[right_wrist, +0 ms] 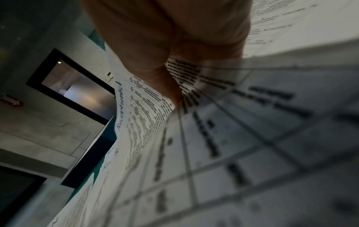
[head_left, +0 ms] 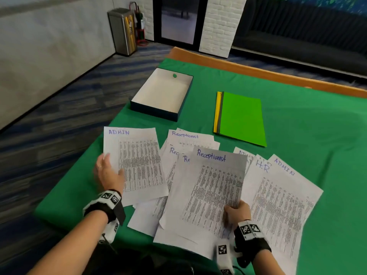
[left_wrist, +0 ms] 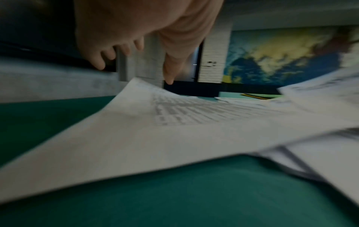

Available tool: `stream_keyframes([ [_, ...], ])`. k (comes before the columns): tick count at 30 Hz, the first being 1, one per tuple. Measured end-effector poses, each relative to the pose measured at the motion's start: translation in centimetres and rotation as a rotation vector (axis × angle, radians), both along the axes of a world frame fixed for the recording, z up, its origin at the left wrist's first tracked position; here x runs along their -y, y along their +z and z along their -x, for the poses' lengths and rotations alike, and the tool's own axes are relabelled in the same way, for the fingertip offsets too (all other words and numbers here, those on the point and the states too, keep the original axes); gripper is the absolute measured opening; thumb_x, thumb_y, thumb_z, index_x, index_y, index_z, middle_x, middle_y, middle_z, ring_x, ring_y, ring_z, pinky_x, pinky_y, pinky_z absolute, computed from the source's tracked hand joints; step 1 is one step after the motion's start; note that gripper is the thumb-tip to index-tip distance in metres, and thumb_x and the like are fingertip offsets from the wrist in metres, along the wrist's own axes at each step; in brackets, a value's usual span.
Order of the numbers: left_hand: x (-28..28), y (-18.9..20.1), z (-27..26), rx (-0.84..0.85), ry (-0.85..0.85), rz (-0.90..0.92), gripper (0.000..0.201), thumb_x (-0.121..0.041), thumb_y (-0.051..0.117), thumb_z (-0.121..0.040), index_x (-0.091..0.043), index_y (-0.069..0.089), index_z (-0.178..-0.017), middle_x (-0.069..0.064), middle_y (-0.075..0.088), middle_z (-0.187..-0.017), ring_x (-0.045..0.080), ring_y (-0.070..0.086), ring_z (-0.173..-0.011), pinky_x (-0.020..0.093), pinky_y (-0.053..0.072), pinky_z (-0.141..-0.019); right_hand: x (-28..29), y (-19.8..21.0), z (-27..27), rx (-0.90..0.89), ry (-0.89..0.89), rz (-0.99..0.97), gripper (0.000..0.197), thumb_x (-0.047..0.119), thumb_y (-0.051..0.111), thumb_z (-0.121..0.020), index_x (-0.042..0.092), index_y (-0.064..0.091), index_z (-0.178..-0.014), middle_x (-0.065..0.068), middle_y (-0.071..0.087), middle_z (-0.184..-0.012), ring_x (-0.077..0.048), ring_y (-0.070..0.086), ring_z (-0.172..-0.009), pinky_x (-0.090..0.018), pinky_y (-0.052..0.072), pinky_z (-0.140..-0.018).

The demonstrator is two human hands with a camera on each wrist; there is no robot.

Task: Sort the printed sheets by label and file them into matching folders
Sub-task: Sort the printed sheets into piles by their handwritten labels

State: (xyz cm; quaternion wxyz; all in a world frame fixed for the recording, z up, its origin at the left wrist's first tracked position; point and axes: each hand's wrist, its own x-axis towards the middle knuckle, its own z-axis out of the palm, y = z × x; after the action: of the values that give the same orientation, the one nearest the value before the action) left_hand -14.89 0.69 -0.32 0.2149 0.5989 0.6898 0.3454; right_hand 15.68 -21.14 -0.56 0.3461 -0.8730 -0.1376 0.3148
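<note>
An open, shallow dark-sided cardboard box (head_left: 161, 94) with a white inside sits far left on the green cloth (head_left: 297, 120) covering the wooden-edged table (head_left: 238, 69). A steel waste bin (head_left: 122, 31) stands far left by the wall.

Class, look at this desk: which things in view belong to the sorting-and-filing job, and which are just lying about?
Belongs to the job:
Receptionist sheet, pinched by the right hand
ADMIN sheet, under the left hand
H.R sheet
folders

Just lying about:
open box
bin
fire extinguisher
</note>
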Motion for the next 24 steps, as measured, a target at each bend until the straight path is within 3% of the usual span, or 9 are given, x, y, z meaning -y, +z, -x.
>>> stream_keyframes([
  [2,1.3,0.1,-2.1,-0.096,-0.301,0.024,0.055,-0.008,0.066,-0.083,-0.010,0.047,-0.135,0.009,0.035,-0.147,0.028,0.031,-0.136,0.041,0.027,-0.113,-0.5,-0.3,1.0,0.025,0.019,0.043,0.034,0.001,0.063,-0.077,-0.002,0.062,-0.111,-0.019,0.068,-0.104,-0.032,0.065,-0.094,-0.040,0.052,-0.087],
  [4,2.5,-0.2,-4.1,-0.178,-0.663,0.136,0.051,-0.021,0.056,-0.092,-0.019,0.040,-0.141,0.001,0.027,-0.152,0.021,0.024,-0.141,0.037,0.021,-0.115,-0.9,-0.3,2.2,0.042,0.042,0.096,0.032,0.005,0.065,-0.078,0.001,0.059,-0.110,-0.017,0.067,-0.105,-0.032,0.064,-0.097,-0.032,0.050,-0.084],
  [6,2.8,-1.0,-5.0,-0.385,-0.872,0.270,0.053,-0.037,0.042,-0.097,-0.022,0.028,-0.146,-0.006,0.015,-0.156,0.016,0.013,-0.145,0.036,0.016,-0.115,-1.2,-0.1,3.3,0.091,0.105,0.178,0.030,0.011,0.066,-0.079,0.004,0.054,-0.106,-0.016,0.064,-0.105,-0.032,0.061,-0.096,-0.029,0.045,-0.079],
  [9,1.7,-1.5,-4.1,-0.557,-0.833,0.353,0.062,-0.049,0.029,-0.097,-0.019,0.018,-0.149,-0.006,0.006,-0.158,0.019,0.007,-0.146,0.044,0.017,-0.116,-1.3,-0.1,4.7,0.181,0.171,0.259,0.025,0.011,0.062,-0.082,0.007,0.045,-0.099,-0.018,0.061,-0.106,-0.029,0.054,-0.088,-0.028,0.041,-0.073],
  [13,-0.8,-1.8,-1.8,-0.601,-0.758,0.373,0.056,-0.050,0.028,-0.097,-0.018,0.034,-0.143,-0.006,0.021,-0.155,0.018,0.025,-0.141,0.046,0.029,-0.111,-1.7,-0.2,5.3,0.264,0.179,0.288,0.025,0.006,0.060,-0.081,0.004,0.048,-0.103,-0.018,0.061,-0.108,-0.034,0.058,-0.101,-0.032,0.045,-0.081],
  [16,-1.8,-0.7,-3.1,-0.500,-0.710,0.309,0.049,-0.045,0.039,-0.096,-0.012,0.049,-0.131,0.004,0.044,-0.143,0.021,0.043,-0.128,0.039,0.033,-0.108,-1.9,-0.1,5.5,0.274,0.165,0.285,0.026,0.003,0.057,-0.081,0.002,0.051,-0.106,-0.019,0.061,-0.104,-0.034,0.058,-0.097,-0.032,0.045,-0.078],
  [18,-2.0,0.3,-5.3,-0.425,-0.741,0.283,0.051,-0.043,0.049,-0.093,-0.009,0.049,-0.131,0.008,0.045,-0.141,0.023,0.043,-0.127,0.036,0.032,-0.108,-1.9,-0.1,5.6,0.278,0.130,0.258,0.025,0.000,0.053,-0.081,0.001,0.052,-0.106,-0.021,0.062,-0.103,-0.035,0.058,-0.095,-0.031,0.044,-0.076],
  [21,-2.0,0.9,-8.6,-0.387,-0.807,0.377,0.089,-0.058,0.070,-0.072,-0.006,0.038,-0.136,0.014,0.042,-0.141,0.027,0.042,-0.127,0.038,0.037,-0.106,-1.7,-0.2,5.9,0.239,0.076,0.246,0.026,-0.004,0.049,-0.082,0.002,0.052,-0.107,-0.021,0.060,-0.104,-0.035,0.057,-0.096,-0.031,0.044,-0.078],
  [24,-1.4,0.6,-10.5,-0.477,-0.791,0.517,0.136,-0.051,0.087,-0.050,0.003,0.006,-0.146,0.021,0.015,-0.152,0.035,0.018,-0.140,0.042,0.023,-0.115,-1.5,-0.4,6.3,0.195,0.051,0.213,0.021,-0.004,0.052,-0.080,0.005,0.046,-0.098,-0.017,0.058,-0.096,-0.030,0.052,-0.084,-0.029,0.040,-0.072],
])
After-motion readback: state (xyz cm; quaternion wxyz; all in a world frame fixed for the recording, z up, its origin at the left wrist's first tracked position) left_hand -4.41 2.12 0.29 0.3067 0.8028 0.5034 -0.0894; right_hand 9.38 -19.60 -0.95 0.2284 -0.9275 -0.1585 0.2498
